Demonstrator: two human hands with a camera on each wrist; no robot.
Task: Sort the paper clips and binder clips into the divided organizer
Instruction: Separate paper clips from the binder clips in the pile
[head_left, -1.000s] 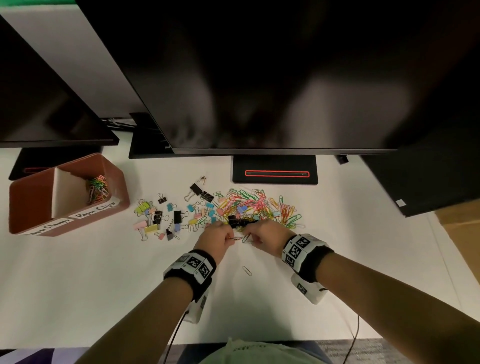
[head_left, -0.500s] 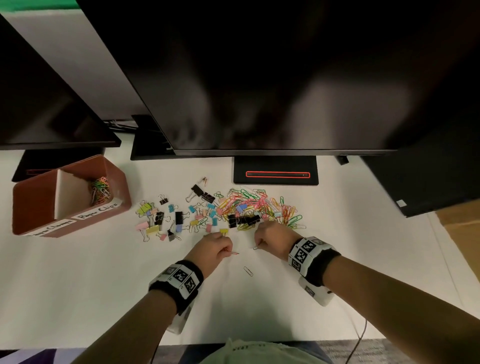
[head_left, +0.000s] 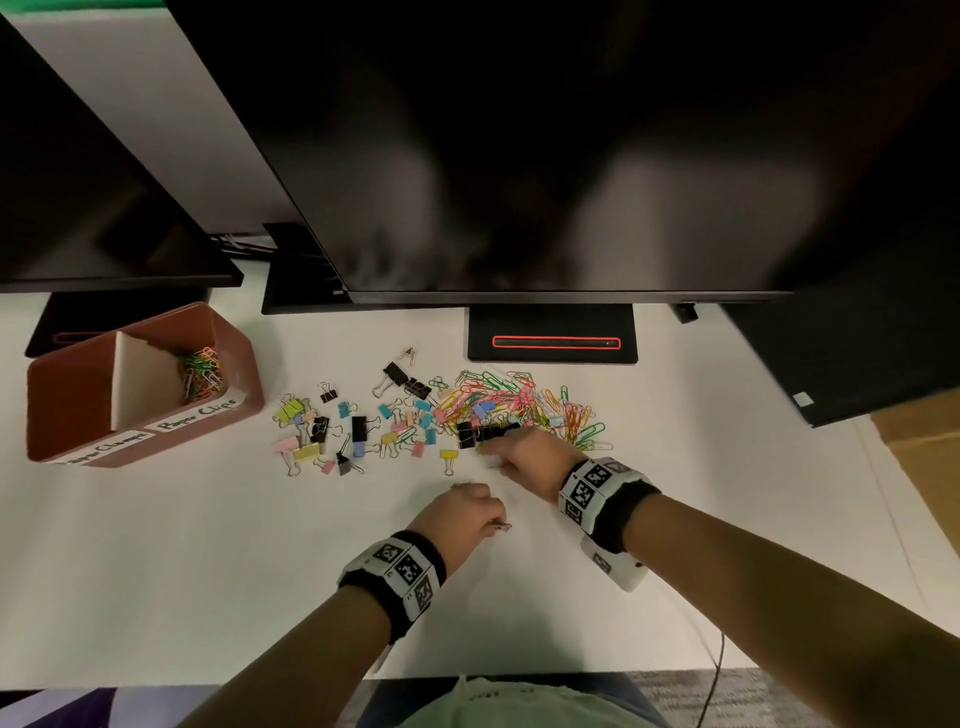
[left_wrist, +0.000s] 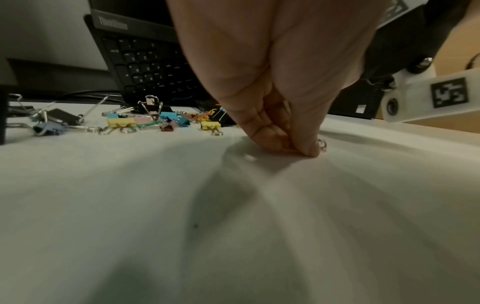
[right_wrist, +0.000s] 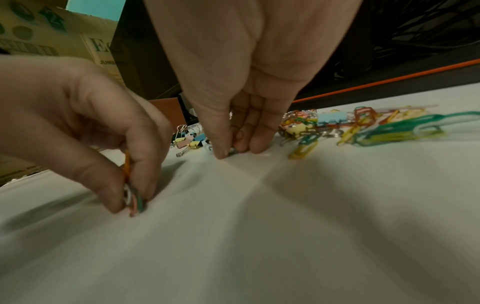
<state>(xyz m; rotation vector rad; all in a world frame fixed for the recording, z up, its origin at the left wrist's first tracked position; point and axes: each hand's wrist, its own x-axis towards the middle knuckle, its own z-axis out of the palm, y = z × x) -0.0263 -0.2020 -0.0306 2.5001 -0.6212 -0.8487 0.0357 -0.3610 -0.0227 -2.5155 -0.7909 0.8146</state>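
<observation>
My left hand is low on the white table, thumb and fingers pinching a small bundle of coloured paper clips edge-down against the surface; a clip end pokes out beside the thumb. My right hand is just beyond it at the near edge of the mixed pile of paper clips, pinching one small clip on the table. Binder clips lie scattered to the left. The brown divided organizer stands at the far left, with paper clips in its right compartment.
A large monitor overhangs the back of the table, its stand base behind the pile. A second screen is at the left and a keyboard behind the clips. A cardboard box sits at the right edge.
My left hand has drawn back toward me and dropped onto the spot where a single loose paper clip lay. My right hand pulled back a little, then reached to the pile's edge again.
</observation>
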